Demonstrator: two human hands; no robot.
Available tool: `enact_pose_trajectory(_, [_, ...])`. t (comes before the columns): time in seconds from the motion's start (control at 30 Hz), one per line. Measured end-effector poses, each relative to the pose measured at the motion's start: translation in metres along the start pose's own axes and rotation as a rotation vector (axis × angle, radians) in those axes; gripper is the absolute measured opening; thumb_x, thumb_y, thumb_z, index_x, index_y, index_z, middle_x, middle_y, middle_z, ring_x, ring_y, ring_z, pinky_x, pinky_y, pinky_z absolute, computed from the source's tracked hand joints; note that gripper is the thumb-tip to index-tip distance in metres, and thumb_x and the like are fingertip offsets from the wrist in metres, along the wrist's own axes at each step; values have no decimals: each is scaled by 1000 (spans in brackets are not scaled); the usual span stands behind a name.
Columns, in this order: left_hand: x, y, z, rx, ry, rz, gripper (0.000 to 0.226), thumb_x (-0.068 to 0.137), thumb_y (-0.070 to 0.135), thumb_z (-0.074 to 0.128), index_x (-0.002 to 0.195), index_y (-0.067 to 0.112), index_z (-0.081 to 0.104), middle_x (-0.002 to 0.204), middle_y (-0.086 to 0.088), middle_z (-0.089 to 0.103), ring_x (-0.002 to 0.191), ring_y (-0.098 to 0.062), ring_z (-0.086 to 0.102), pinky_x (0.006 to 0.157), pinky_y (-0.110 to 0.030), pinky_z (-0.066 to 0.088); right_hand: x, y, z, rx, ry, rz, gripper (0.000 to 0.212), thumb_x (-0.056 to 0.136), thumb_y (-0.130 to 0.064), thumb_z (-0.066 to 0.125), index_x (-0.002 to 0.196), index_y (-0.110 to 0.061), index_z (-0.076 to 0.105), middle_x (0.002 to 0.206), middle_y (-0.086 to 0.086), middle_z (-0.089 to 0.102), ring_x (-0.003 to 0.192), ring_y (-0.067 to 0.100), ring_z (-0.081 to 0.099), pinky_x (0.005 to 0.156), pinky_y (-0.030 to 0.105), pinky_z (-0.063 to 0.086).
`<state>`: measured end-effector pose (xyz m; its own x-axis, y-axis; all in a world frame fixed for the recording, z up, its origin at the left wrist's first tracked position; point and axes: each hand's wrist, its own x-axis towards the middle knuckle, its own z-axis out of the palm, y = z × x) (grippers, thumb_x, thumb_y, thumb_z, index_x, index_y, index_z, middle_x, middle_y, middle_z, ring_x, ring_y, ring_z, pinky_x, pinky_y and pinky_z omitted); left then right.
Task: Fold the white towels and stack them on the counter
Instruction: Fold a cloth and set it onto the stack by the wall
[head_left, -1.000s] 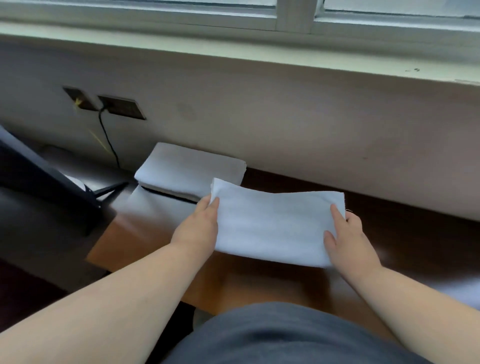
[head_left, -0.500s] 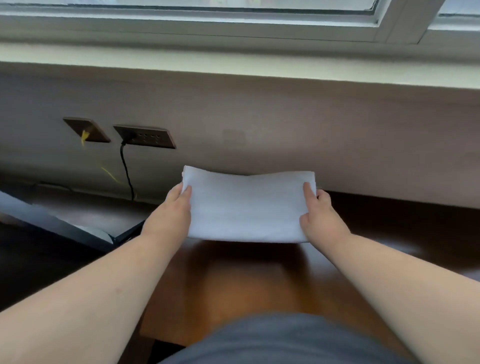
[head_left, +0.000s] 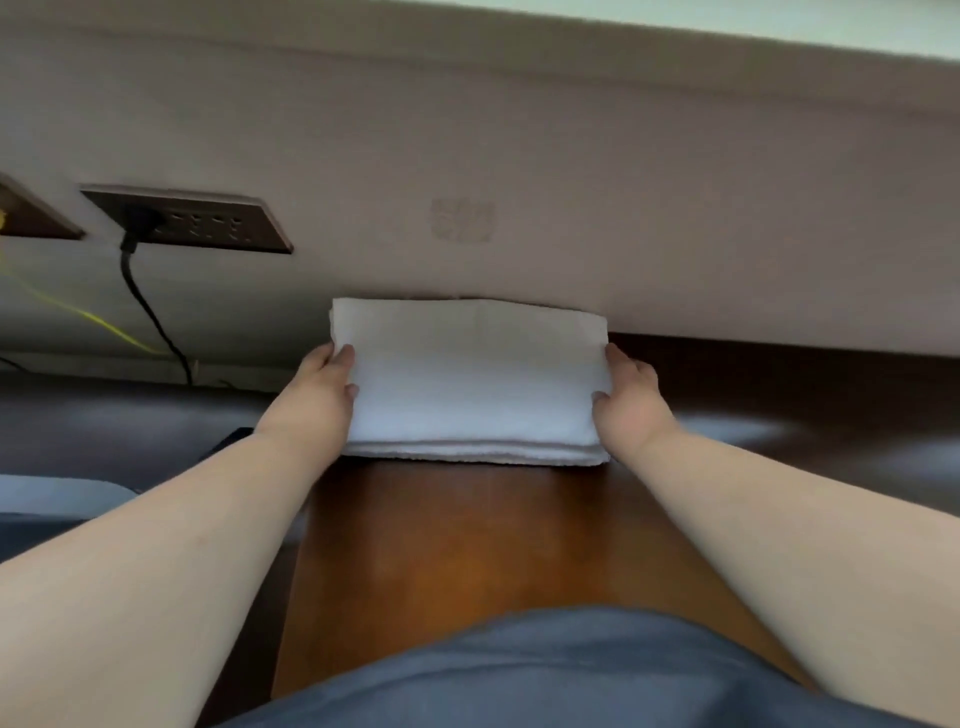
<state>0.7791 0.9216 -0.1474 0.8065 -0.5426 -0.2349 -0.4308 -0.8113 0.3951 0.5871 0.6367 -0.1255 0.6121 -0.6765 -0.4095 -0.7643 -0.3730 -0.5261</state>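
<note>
While the folded white towel (head_left: 470, 384) lies on the worktop (head_left: 467, 540), pushed back until its far edge meets the wall (head_left: 571, 171), the step in hand looks like setting it down and squaring it. To do that well, I would keep both hands level at the short ends and press inward evenly so the layers line up, and lift the fingers straight off rather than dragging them, since soft cloth shifts with any sideways pull. If the layers at the near edge sit uneven, a light pat along that edge should true them.

From the head view, the only one given, the left hand (head_left: 317, 397) grasps the towel's left end, thumb lying on the top face and fingers curled round the edge. The right hand (head_left: 626, 402) grasps the right end in the same way, its thumb on the near part of the top. Whether the fingers reach under the bottom layer cannot be told.

Seen from above, the towel is a neat, wide rectangle with several layers showing as thin lines along the near edge. Its surface is plain and smooth, faintly creamier toward the wall. It sits on the brown wood part of the worktop, with darker surface on either side. A wall socket (head_left: 192, 221) with a black cable (head_left: 150, 317) plugged in stands off to the left, well apart from the towel.
</note>
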Motion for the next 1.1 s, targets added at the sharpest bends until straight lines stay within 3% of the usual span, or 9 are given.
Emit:
enact_pose_trajectory(0.13, [5,-7,6,-92,110,25,45,99,21,42,144,19,40,153,-6,31,135,-27,38,96,-27,29,2,8,-9,115,91,-47,63,88,-9,48,148,-24,40,143,10,41,107,27,56,92,29,45])
enact_pose_trajectory(0.3, [8,-13,7,-84,10,-42,46,100,19,46,146,18,40,153,-9,30,134,-28,38,97,-22,27,-4,25,4,63,9,32,60,91,-17,56,148,-22,40,138,12,43,98,23,54,88,30,43])
enact_pose_trajectory(0.43, [13,-5,6,-85,40,-198,58,96,24,56,149,21,32,148,-15,38,130,-37,42,105,-41,36,-3,34,5,115,-40,91,58,94,-23,58,148,-21,38,141,8,50,116,27,56,93,34,45])
enact_pose_trajectory(0.67, [16,7,14,-255,-34,-395,43,103,31,41,139,8,45,134,-24,52,117,-43,50,84,-33,33,3,20,3,195,-45,195,43,95,-47,55,127,-18,57,103,-2,59,85,18,53,63,27,39])
enact_pose_trajectory(0.8, [11,6,12,-233,0,-307,39,103,23,39,139,7,45,134,-26,52,117,-44,49,87,-34,34,3,15,5,184,30,181,21,99,-37,51,109,-20,58,99,0,61,94,25,59,73,30,38])
enact_pose_trajectory(0.9, [12,16,7,-79,23,-468,59,98,32,50,150,15,27,148,-22,39,127,-46,41,100,-46,37,1,15,6,198,89,160,41,98,-26,55,137,-20,48,132,7,53,122,30,52,94,37,45])
enact_pose_trajectory(0.93, [8,23,3,29,74,-450,68,95,36,54,152,18,22,152,-19,32,131,-45,36,103,-51,34,-2,13,6,165,156,111,55,96,-23,57,147,-21,38,146,8,42,131,30,43,104,39,40])
enact_pose_trajectory(1.0, [-3,35,4,190,169,-64,65,91,33,61,148,18,34,149,-19,35,129,-45,36,104,-54,32,-11,7,7,-8,283,-192,63,95,-23,59,152,-20,33,156,9,31,139,30,32,113,42,30])
enact_pose_trajectory(1.1, [-19,46,14,298,45,419,40,86,30,70,123,15,62,120,-17,57,110,-44,50,92,-54,44,-22,8,21,-373,152,-789,60,96,-28,59,151,-16,38,156,11,36,142,34,31,117,48,24])
